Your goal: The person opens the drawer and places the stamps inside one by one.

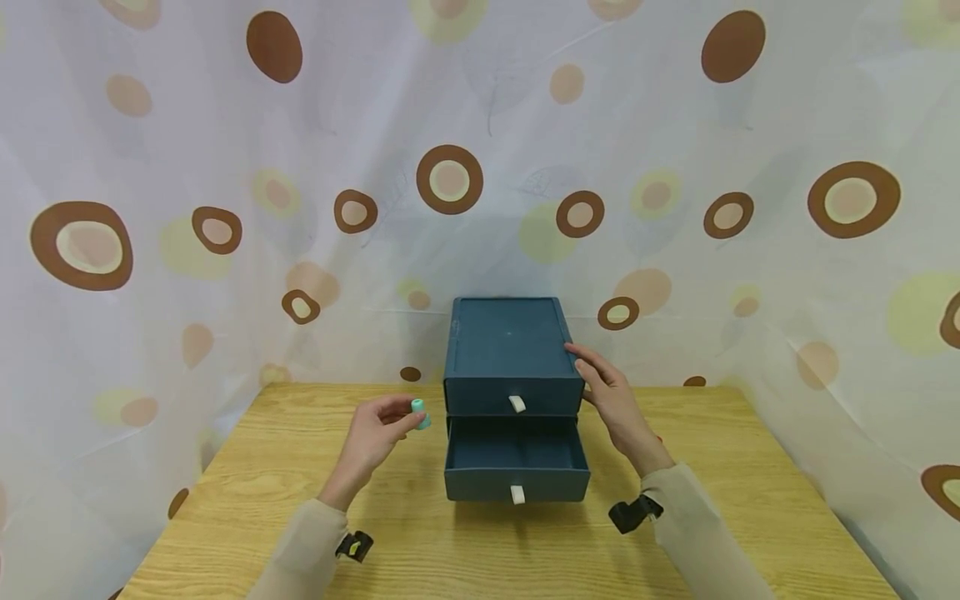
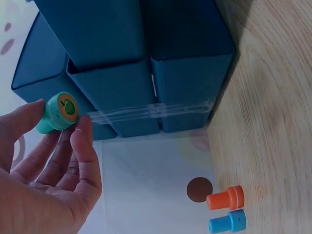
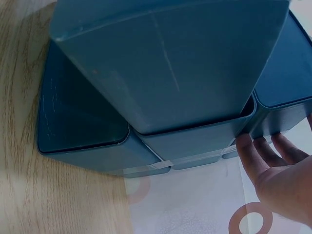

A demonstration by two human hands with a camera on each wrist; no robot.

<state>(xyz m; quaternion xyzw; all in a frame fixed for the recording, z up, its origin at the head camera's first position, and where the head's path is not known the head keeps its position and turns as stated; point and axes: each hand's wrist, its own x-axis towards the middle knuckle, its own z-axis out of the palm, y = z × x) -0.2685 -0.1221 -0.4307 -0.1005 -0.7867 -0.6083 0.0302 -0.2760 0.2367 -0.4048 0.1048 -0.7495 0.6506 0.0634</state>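
My left hand [image 1: 375, 432] pinches a small teal toy stamp [image 1: 420, 415] between thumb and fingers, just left of the drawer unit. A green fruit picture on an orange disc marks the stamp's end in the left wrist view. The dark blue drawer unit [image 1: 506, 337] has its upper drawer [image 1: 480, 395] pushed in and the drawer below [image 1: 480, 485] pulled out. On the unit's right side, my right hand [image 1: 613, 408] rests with fingers extended; its fingertips [image 3: 243, 141] touch the side wall in the right wrist view.
An orange stamp [image 2: 225, 198] and a blue stamp [image 2: 228, 222] stand on the wooden table [image 1: 300, 467], beside the unit. White pull tabs [image 1: 517, 495] stick out from the drawer fronts. A patterned curtain [image 1: 375, 275] hangs behind the unit. Clear tape [image 2: 156, 111] runs along its side.
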